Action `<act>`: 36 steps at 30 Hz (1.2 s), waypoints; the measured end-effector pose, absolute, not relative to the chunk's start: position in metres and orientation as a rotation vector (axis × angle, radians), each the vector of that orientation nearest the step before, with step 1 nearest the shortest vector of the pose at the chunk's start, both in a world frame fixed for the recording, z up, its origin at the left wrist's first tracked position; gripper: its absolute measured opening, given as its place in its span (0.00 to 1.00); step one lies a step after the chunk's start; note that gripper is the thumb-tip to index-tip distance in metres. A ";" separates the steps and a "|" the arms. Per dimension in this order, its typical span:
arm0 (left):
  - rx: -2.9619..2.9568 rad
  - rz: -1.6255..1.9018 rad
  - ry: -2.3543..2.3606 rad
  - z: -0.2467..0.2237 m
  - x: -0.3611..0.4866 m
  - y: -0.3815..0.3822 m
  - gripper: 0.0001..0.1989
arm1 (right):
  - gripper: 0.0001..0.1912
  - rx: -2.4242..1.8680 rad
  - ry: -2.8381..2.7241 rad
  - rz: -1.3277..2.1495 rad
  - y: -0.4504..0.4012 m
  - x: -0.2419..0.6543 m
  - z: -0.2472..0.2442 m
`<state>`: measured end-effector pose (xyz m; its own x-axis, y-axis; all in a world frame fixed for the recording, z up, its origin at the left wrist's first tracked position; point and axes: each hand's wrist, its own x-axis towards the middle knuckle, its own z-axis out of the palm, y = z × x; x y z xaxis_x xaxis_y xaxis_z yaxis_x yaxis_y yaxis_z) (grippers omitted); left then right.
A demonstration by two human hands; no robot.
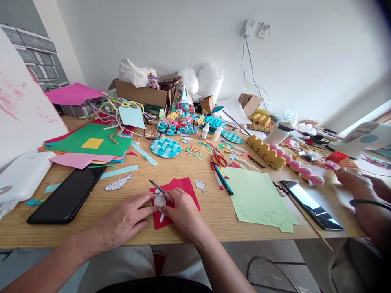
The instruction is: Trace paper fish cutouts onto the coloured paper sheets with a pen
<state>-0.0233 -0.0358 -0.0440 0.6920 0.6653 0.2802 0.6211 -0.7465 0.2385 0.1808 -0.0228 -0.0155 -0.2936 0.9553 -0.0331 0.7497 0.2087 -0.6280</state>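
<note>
On the table in front of me lies a piece of red paper [189, 191] with a small white fish cutout [159, 199] on top of it. My left hand [125, 217] rests flat with fingers stretched out, their tips touching the cutout and the paper's left edge. In my right hand [185, 211] is a slim grey pen [160, 188], slanting up to the left above the cutout. The pen's lower end is hidden by my fingers. A grey fish cutout [119, 183] lies to the left, and a smaller fish cutout [200, 186] to the right.
A black phone [69, 195] and coloured paper sheets [91, 138] lie left. Light green paper [259, 199], marker pens [222, 179] and red-handled scissors [219, 160] lie right. Another person's hands [354, 181] are at the far right, near a second phone [311, 205].
</note>
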 end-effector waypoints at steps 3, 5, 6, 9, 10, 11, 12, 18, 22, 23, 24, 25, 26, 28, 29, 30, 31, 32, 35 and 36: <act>2.769 0.505 1.059 -0.045 -0.024 -0.036 0.21 | 0.04 -1.598 -2.116 0.776 -0.022 0.181 -0.017; 2.774 0.474 1.054 -0.044 -0.024 -0.036 0.22 | 0.04 -1.581 -2.111 0.779 -0.022 0.181 -0.017; 2.777 0.465 1.053 -0.044 -0.024 -0.036 0.22 | 0.05 -1.568 -2.111 0.785 -0.022 0.181 -0.017; 2.768 0.439 1.043 -0.040 -0.024 -0.035 0.21 | 0.05 -1.550 -2.113 0.793 -0.022 0.182 -0.017; 2.762 0.437 1.039 -0.039 -0.024 -0.035 0.21 | 0.04 -1.553 -2.113 0.789 -0.022 0.182 -0.018; 2.756 0.440 1.036 -0.039 -0.024 -0.035 0.21 | 0.04 -1.554 -2.111 0.783 -0.022 0.182 -0.018; 2.751 0.448 1.035 -0.039 -0.024 -0.035 0.21 | 0.04 -1.550 -2.107 0.780 -0.022 0.183 -0.020; 2.730 0.511 1.071 -0.046 -0.029 -0.036 0.25 | 0.04 -1.506 -2.105 0.793 -0.022 0.183 -0.022; 2.733 0.462 1.072 -0.048 -0.031 -0.035 0.24 | 0.01 -1.530 -2.113 0.745 -0.022 0.182 -0.019; 2.739 0.459 1.065 -0.047 -0.031 -0.035 0.24 | 0.01 -1.535 -2.109 0.749 -0.022 0.181 -0.018; 2.746 0.461 1.054 -0.046 -0.030 -0.034 0.24 | 0.00 -1.531 -2.097 0.765 -0.022 0.181 -0.017; 2.754 0.468 1.040 -0.045 -0.029 -0.034 0.23 | 0.02 -1.513 -2.071 0.786 -0.023 0.181 -0.016; 2.759 0.474 1.024 -0.043 -0.028 -0.033 0.23 | 0.04 -1.478 -2.036 0.811 -0.024 0.182 -0.014; 2.764 0.484 0.991 -0.040 -0.026 -0.032 0.21 | 0.10 -1.350 -1.926 0.841 -0.026 0.184 -0.009; 2.768 0.493 0.977 -0.039 -0.025 -0.032 0.19 | 0.12 -1.285 -1.861 0.845 -0.028 0.185 -0.006; 2.771 0.503 0.970 -0.037 -0.025 -0.031 0.17 | 0.13 -1.235 -1.783 0.848 -0.030 0.187 -0.003; 2.774 0.509 0.969 -0.037 -0.025 -0.031 0.16 | 0.14 -1.195 -1.699 0.864 -0.032 0.189 0.002; 2.774 0.507 0.973 -0.036 -0.025 -0.031 0.15 | 0.15 -1.157 -1.610 0.899 -0.034 0.191 0.007; 2.762 0.484 0.985 -0.037 -0.026 -0.028 0.16 | 0.21 -0.970 -1.405 1.101 -0.039 0.200 0.024; 2.759 0.481 0.982 -0.037 -0.026 -0.026 0.17 | 0.21 -0.921 -1.384 1.203 -0.039 0.203 0.030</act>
